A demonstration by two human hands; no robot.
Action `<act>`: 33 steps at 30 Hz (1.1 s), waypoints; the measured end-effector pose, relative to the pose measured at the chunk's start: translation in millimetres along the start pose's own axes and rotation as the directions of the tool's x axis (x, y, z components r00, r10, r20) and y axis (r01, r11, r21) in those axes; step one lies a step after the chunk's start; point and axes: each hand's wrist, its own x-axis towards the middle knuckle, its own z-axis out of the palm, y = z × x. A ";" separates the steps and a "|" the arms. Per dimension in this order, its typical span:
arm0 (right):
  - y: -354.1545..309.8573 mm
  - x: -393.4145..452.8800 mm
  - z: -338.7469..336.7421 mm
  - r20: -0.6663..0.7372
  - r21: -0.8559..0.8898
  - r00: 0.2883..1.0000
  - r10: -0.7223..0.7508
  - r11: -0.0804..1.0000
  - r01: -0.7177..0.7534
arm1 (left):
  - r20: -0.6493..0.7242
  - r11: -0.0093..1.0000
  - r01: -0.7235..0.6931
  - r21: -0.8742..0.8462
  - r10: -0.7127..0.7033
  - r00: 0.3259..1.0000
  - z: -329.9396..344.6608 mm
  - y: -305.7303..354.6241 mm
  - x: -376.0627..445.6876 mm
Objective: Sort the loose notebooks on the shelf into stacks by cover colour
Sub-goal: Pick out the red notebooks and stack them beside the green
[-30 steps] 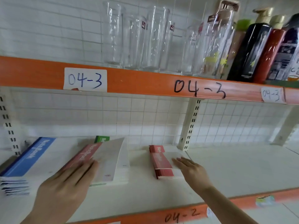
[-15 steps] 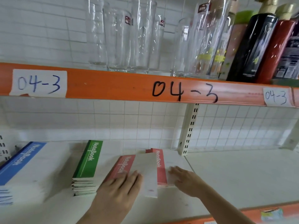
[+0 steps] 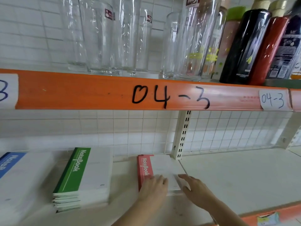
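Hands meet on the red stack (image 3: 160, 172) at lower centre of the frame: the left hand (image 3: 154, 188) lies with loosely straight fingers on its cover, the right hand (image 3: 196, 190) rests flat-fingered against its right edge, neither grasping. The green stack (image 3: 83, 178) sits to the left, the blue stack (image 3: 14, 173) at the far left edge. A sideways nudge could, I judge, fan the thin red notebooks apart or push them against the upright bracket (image 3: 181, 136). White shelf (image 3: 236, 176) with wire-grid backing; above, an orange rail (image 3: 81, 92) marked 04-3 carries glasses (image 3: 101, 35) and bottles (image 3: 244, 46).
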 end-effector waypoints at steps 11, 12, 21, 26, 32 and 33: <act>-19.7 -1.3 -8.8 0.174 0.141 0.983 0.055 0.987 -0.080 | 0.261 0.966 0.188 -0.176 -0.138 0.955 11.3 -21.7 -13.9; -22.7 -0.9 -9.2 0.190 0.132 0.981 0.049 0.988 -0.075 | 0.266 0.961 0.187 -0.205 -0.129 0.955 12.4 -23.5 -13.3; -38.3 6.6 -8.6 0.237 0.048 0.965 0.108 0.991 -0.123 | 0.298 0.943 0.204 -0.264 -0.121 0.947 22.5 -25.0 -4.4; -42.5 5.4 -7.8 0.218 -0.002 0.971 0.103 0.994 -0.105 | 0.301 0.924 0.218 -0.314 -0.120 0.946 19.9 -27.7 -6.1; -60.1 -3.7 -14.9 0.058 -0.135 0.998 -0.027 0.990 0.034 | 0.189 0.956 0.125 -0.266 -0.075 0.979 -14.8 -43.1 -33.6; -67.9 -6.1 -16.8 0.032 -0.144 0.998 -0.062 0.987 0.066 | 0.147 0.961 0.112 -0.253 -0.076 0.986 -24.6 -49.3 -42.5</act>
